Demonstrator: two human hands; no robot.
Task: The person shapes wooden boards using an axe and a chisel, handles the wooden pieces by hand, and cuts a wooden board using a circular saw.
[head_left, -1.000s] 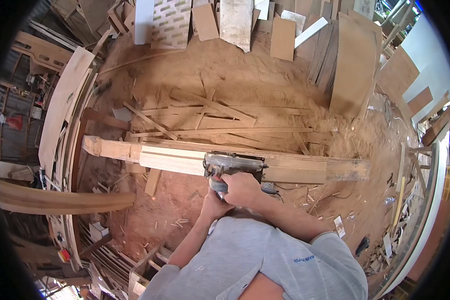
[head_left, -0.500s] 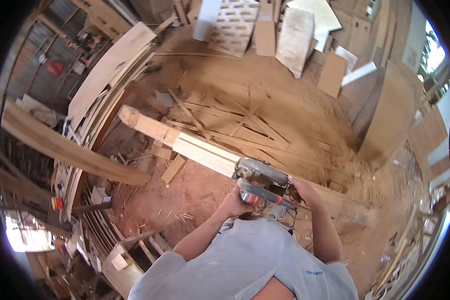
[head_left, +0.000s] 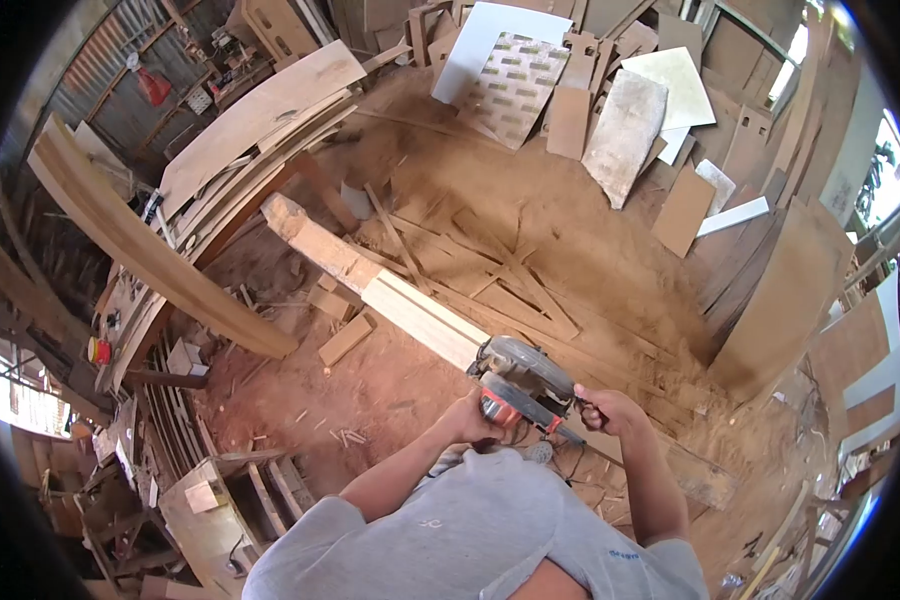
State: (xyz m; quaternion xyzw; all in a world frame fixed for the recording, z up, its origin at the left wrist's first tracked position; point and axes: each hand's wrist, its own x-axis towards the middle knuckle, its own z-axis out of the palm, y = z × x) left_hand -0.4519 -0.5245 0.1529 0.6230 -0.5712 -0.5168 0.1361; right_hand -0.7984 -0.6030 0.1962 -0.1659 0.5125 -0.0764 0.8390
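A circular saw (head_left: 525, 372) with a dark guard and a red and black motor housing rests on a long wooden beam (head_left: 342, 256). Its front edge meets a pale wood strip (head_left: 425, 318) lying on the beam. On the left side of the saw, my left hand (head_left: 470, 417) is closed round the red motor housing. My right hand (head_left: 610, 411) is closed at the saw's right end, around a small dark part beside the guard.
Offcuts (head_left: 347, 340) and thin strips (head_left: 400, 235) lie on the dusty ground. A curved timber (head_left: 160, 240) stands at the left near stacked boards (head_left: 260, 120). Several panels (head_left: 625, 135) lean at the back; a large board (head_left: 785, 300) stands at the right.
The view has turned, so the beam now slants down to the right. My right hand has moved from beside my left hand to the saw's right end.
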